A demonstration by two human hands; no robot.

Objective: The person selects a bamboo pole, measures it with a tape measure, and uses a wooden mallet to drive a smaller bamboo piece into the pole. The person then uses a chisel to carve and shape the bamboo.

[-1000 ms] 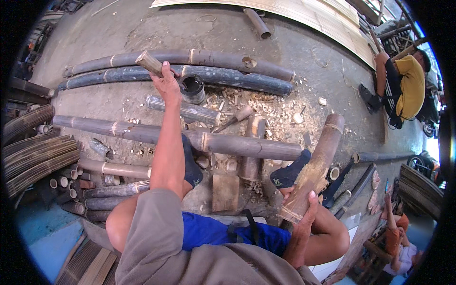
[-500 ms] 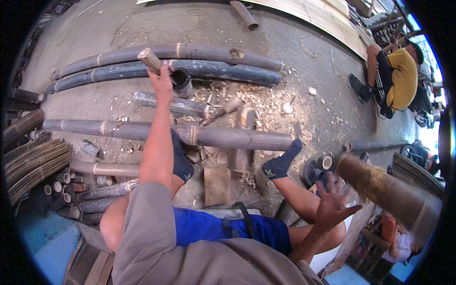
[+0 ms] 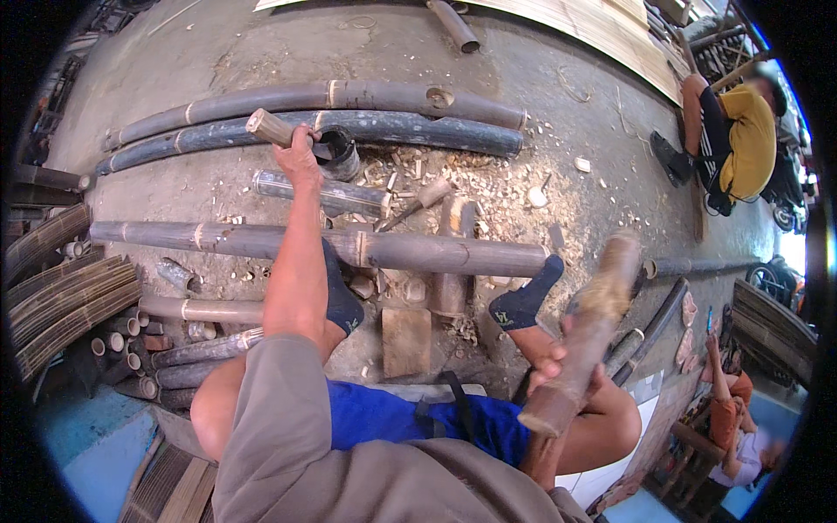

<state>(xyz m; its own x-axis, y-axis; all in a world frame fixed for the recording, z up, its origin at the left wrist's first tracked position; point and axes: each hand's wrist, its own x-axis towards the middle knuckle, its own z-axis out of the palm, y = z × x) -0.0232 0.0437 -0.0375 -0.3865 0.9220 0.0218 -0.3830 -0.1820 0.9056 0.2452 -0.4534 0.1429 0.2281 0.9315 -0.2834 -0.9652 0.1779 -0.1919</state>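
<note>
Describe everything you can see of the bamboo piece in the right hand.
The bamboo piece is a short, thick, round length, brown, with a paler tan stretch toward its far end, where blur hides detail. It slants away from the person and rightward, its near end in front of the right leg. The right hand grips it around its lower half; whether it touches the leg is unclear.

A head-worn fisheye camera looks down from just above the lap (image 3: 384, 418) across the floor (image 3: 305, 57).
</note>
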